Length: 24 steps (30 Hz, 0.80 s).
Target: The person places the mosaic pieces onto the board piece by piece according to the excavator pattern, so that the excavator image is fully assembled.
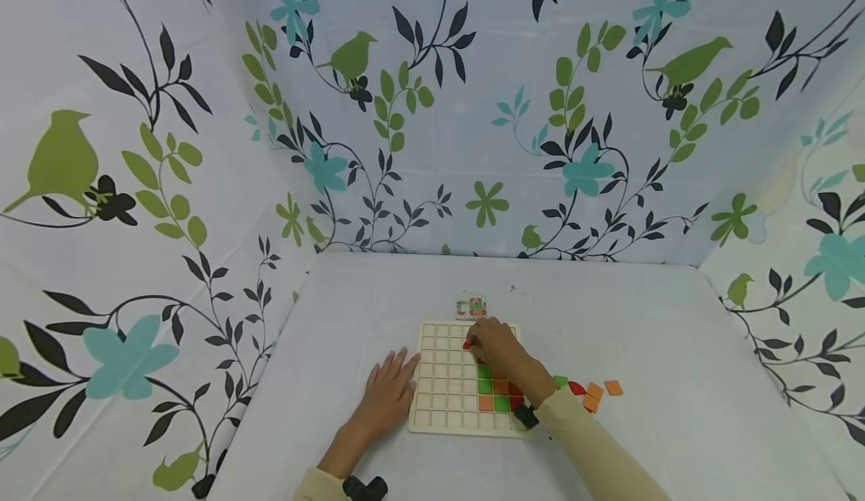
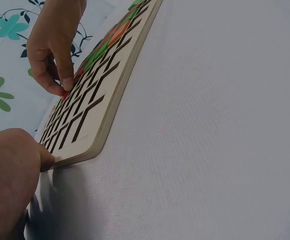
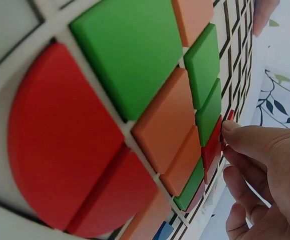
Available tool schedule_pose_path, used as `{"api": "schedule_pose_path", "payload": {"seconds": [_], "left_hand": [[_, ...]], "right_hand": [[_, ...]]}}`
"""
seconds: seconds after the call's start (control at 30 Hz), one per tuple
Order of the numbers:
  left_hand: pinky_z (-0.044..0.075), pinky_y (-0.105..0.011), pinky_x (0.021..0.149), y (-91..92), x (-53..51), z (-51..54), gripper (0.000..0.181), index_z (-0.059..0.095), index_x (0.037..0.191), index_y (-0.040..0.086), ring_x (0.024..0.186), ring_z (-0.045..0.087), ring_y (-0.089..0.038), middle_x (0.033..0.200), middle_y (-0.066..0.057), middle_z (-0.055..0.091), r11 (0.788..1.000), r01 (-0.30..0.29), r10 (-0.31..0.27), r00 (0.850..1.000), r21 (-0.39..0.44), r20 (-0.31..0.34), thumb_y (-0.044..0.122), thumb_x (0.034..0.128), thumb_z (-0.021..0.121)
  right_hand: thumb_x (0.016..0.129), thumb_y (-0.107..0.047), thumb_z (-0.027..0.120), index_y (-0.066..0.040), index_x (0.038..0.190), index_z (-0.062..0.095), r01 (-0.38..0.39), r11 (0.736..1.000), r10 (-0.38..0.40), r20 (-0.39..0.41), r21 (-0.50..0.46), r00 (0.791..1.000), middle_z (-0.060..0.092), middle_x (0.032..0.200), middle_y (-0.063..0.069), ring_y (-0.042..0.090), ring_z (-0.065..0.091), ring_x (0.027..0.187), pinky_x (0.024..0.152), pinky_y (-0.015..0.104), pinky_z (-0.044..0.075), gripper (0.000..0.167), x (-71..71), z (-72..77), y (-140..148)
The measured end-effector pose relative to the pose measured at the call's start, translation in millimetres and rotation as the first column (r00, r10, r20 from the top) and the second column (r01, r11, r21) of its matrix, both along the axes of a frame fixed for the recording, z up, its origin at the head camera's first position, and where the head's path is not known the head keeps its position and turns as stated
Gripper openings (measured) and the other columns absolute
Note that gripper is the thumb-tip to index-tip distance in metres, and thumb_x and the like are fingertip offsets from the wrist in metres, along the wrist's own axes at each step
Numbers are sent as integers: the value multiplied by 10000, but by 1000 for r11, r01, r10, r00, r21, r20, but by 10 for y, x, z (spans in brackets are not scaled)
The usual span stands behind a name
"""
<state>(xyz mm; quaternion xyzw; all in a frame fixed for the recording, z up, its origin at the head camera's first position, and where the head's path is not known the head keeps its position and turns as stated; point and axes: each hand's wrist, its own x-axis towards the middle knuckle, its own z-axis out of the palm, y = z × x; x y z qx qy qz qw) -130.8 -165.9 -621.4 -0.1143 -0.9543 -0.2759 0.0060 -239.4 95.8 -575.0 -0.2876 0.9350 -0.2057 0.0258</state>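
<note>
A wooden grid board [image 1: 446,382] lies on the white table, with green, orange and red pieces in its right-hand cells. My right hand [image 1: 498,349] pinches a small red piece [image 1: 468,345] between thumb and fingertips over the upper cells. In the right wrist view, the hand [image 3: 272,170] holds that red piece [image 3: 230,115] at the edge of the filled cells. My left hand [image 1: 387,396] lies with fingers extended at the board's left edge; in the left wrist view, the hand [image 2: 12,170] touches the board's corner [image 2: 87,150].
Loose orange tiles [image 1: 613,387], a red piece [image 1: 577,388] and a green piece [image 1: 561,381] lie right of the board. Behind the board is a small patterned card [image 1: 471,306]. Patterned cloth [image 1: 486,110] hangs around the table.
</note>
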Motion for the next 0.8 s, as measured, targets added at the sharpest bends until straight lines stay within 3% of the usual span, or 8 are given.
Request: {"api": "schedule_pose_path", "payload": {"seconds": [0.17, 0.33, 0.47, 0.57, 0.7, 0.8], "left_hand": [[173, -725, 1223, -13, -9, 2, 520, 440, 1617, 144, 1578, 250, -472, 1697, -195, 342, 1000, -6, 6, 1000, 1, -15, 245, 1107, 464], [167, -738, 1217, -19, -10, 51, 516, 451, 1610, 129, 1576, 245, -486, 1696, -205, 338, 1000, 5, -5, 1000, 0, 21, 223, 1103, 475], [160, -723, 1233, -16, -12, 91, 517, 434, 1621, 136, 1591, 224, -466, 1708, -193, 318, 1000, 11, -10, 998, -21, 59, 225, 1113, 468], [167, -722, 1231, -13, -17, 110, 515, 440, 1617, 133, 1588, 233, -467, 1704, -196, 325, 1000, 6, -5, 999, -30, 53, 222, 1111, 475], [185, -739, 1211, -11, -19, 99, 507, 465, 1598, 117, 1567, 264, -493, 1685, -214, 353, 1000, 4, -4, 1000, -24, 23, 209, 1100, 490], [186, -735, 1215, -12, -15, 72, 509, 461, 1602, 123, 1572, 261, -482, 1690, -204, 349, 1000, 2, -1, 1000, -26, 23, 211, 1101, 486]], "right_hand": [[966, -148, 786, -119, 1017, 763, -1, 1000, 1, -48, -5, 999, 663, 1025, 33, 272, 601, 969, 845, 534, 519, 63, 19, -3, 50], [992, -200, 759, -150, 997, 746, 110, 992, -107, 51, -55, 993, 661, 1042, 22, 237, 599, 980, 871, 533, 506, 52, 76, 14, 270], [1009, -233, 733, -140, 1083, 750, 236, 969, -224, 152, -71, 963, 677, 1095, 41, 244, 629, 1011, 903, 536, 522, 120, 149, 35, 548], [998, -237, 742, -101, 1174, 727, 316, 947, -296, 217, -63, 930, 671, 1141, 86, 274, 638, 1038, 905, 526, 553, 223, 241, 99, 769], [949, -252, 799, -58, 1191, 688, 379, 924, -375, 283, 41, 883, 669, 1135, 115, 279, 638, 1004, 920, 579, 522, 329, 417, 202, 1064], [907, -262, 841, -48, 1142, 673, 384, 914, -406, 296, 131, 865, 665, 1069, 108, 254, 629, 931, 893, 606, 482, 360, 541, 240, 1241]]}}
